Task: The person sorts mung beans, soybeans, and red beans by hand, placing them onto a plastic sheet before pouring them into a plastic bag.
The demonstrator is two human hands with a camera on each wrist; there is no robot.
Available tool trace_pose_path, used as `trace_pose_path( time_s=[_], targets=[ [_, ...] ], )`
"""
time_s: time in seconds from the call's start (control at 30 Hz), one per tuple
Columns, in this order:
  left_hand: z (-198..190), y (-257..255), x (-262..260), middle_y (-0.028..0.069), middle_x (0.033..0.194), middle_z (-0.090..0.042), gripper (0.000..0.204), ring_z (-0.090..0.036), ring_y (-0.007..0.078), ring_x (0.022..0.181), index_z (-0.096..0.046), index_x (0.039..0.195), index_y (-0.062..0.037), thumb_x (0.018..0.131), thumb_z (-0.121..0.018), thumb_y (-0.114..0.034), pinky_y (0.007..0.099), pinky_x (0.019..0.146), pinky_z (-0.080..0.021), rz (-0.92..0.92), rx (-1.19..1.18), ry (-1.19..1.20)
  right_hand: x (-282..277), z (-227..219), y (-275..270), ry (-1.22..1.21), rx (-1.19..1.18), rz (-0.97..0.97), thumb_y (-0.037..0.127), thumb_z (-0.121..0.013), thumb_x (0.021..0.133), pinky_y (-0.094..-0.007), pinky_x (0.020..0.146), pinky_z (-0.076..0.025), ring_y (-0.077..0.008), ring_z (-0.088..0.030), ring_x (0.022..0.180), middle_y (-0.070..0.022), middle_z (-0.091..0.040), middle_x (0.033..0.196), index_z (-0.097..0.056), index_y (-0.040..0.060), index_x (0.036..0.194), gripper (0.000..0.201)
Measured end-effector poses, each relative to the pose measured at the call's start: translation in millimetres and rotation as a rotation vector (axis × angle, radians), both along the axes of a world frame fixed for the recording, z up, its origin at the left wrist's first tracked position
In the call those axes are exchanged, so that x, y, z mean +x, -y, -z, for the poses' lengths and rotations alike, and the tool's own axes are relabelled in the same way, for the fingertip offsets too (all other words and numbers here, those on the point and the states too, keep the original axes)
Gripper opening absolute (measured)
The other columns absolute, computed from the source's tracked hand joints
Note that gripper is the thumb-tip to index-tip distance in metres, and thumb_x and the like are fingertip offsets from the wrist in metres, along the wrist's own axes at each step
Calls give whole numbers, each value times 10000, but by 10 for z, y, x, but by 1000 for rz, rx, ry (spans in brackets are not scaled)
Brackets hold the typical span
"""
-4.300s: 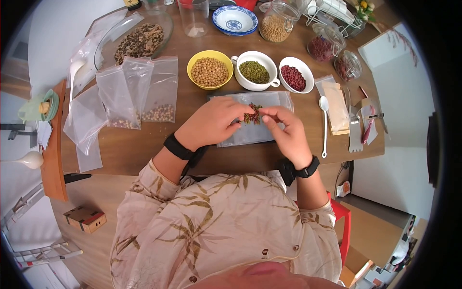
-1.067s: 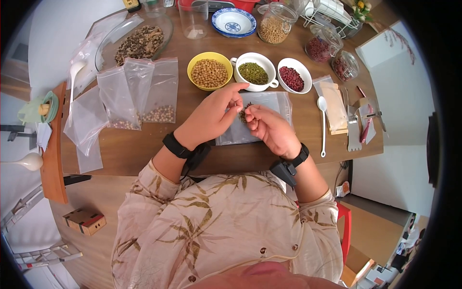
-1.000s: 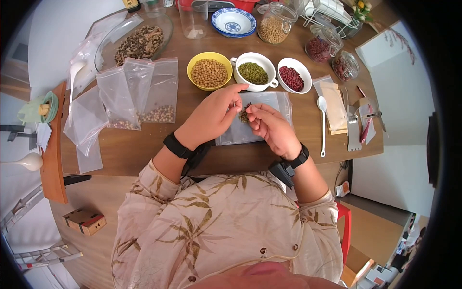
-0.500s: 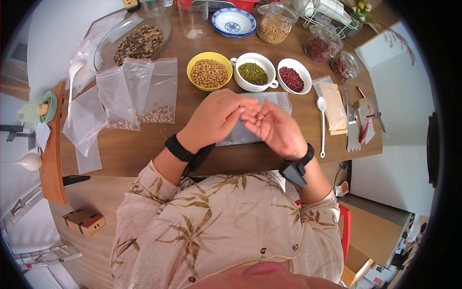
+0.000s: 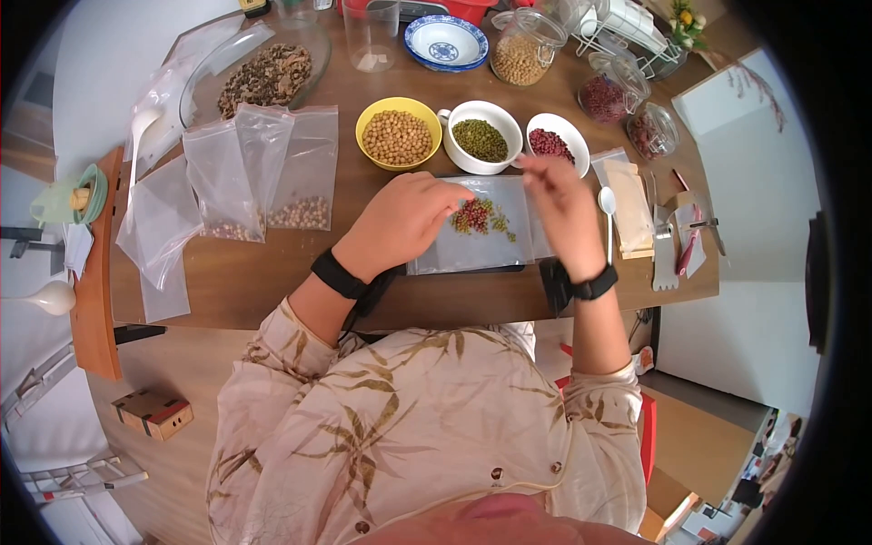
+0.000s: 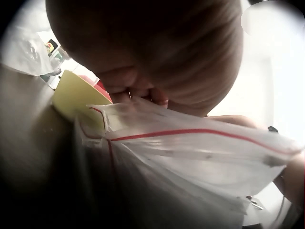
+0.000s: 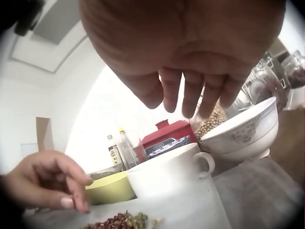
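Observation:
A small heap of red and green beans shows over a flat clear zip bag, with some green ones scattered to its right. My left hand is at the bag's left, fingers loosely bent; in the right wrist view that left hand has nothing between thumb and fingers. The bag's red zip line crosses the left wrist view below the hand. My right hand, blurred, hangs over the bag's right end, fingertips in front of the white bowl of red beans; its fingers are spread.
A yellow bowl of chickpeas and a white two-handled bowl of green beans stand behind the bag. Filled zip bags lie left. A white spoon and a scraper lie right. Glass jars stand behind.
The right hand has left the bean heap and moved right, toward the red-bean bowl. The heap is uncovered, with green beans now scattered on its right. The left hand stays near its place.

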State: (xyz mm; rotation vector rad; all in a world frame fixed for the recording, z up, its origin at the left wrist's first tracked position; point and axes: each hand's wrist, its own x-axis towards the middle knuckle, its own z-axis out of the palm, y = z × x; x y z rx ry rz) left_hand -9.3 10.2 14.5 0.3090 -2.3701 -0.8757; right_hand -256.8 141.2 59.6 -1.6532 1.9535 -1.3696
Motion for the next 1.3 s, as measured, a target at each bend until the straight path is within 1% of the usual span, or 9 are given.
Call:
trace_pose_path(
  time_s=[0.07, 0.17, 0.6, 0.7, 0.77, 0.9, 1.0, 1.07, 1.3],
  targets=[
    [-14, -13, -11, 109, 1026, -757, 221, -696, 342, 989, -760, 1265, -93, 1056, -686, -105, 477, 897, -538, 7, 0, -1, 266, -79, -168, -144, 261, -88, 49, -753, 993, -411, 925, -586, -337, -742, 1050, -149, -761, 1131, -796, 43, 1206, 218],
    [-1, -31, -31, 108, 1014, -750, 233, -703, 339, 1009, -757, 1269, -91, 1044, -697, -94, 472, 911, -543, 25, 3, -2, 405, 184, -264, -116, 251, -169, 44, -780, 945, -451, 834, -578, -380, -715, 949, -142, -726, 1032, -794, 60, 1083, 139],
    [36, -29, -18, 84, 1031, -752, 327, -712, 329, 1013, -746, 1292, -97, 973, -716, -32, 464, 926, -554, 21, -24, 13, 474, 312, -236, -201, 319, -79, 95, -796, 956, -433, 751, -568, -318, -737, 863, -131, -731, 998, -758, 41, 1012, 87],
    [49, -19, -8, 87, 1027, -751, 325, -712, 332, 1008, -747, 1286, -95, 969, -719, -29, 466, 922, -554, 21, -27, 4, 261, 458, -270, 283, 219, -134, 96, -713, 1031, -402, 759, -579, -259, -770, 917, -114, -769, 1037, -739, 29, 1047, 73],
    [41, -23, -5, 90, 1027, -750, 324, -711, 336, 1009, -748, 1283, -94, 967, -720, -28, 467, 921, -553, 26, -19, 2, 120, 278, -278, 1100, 347, -186, 111, -638, 1086, -341, 769, -577, -184, -757, 961, -94, -777, 1076, -721, 22, 1123, 127],
    [5, -41, -23, 96, 1028, -749, 317, -709, 344, 1010, -747, 1278, -89, 967, -724, -35, 471, 919, -552, 38, -12, 11, 186, 155, -245, 1360, 276, -146, 134, -619, 1097, -294, 770, -560, -153, -715, 915, -53, -755, 1026, -700, 30, 1213, 175],
    [36, -31, -27, 102, 1039, -753, 304, -708, 349, 1013, -751, 1270, -87, 971, -724, -38, 473, 919, -552, 31, -24, 1, 126, 414, -240, 1100, 369, -183, 117, -667, 1080, -292, 762, -544, -152, -668, 854, -30, -728, 979, -729, 28, 1159, 135],
    [56, -29, -25, 105, 1046, -756, 297, -707, 351, 1014, -753, 1264, -87, 973, -723, -39, 474, 918, -552, 21, -46, -12, 336, 453, -224, 238, 290, -137, 94, -720, 1045, -331, 739, -543, -179, -645, 794, -45, -704, 935, -750, 31, 1097, 87],
    [36, -24, -10, 100, 1045, -750, 313, -706, 344, 1015, -747, 1269, -90, 966, -717, -20, 470, 917, -551, 25, -7, -1, 504, 252, -157, -105, 312, -117, 83, -788, 946, -441, 747, -565, -321, -717, 839, -141, -704, 977, -756, 51, 1056, 119]
  ],
)
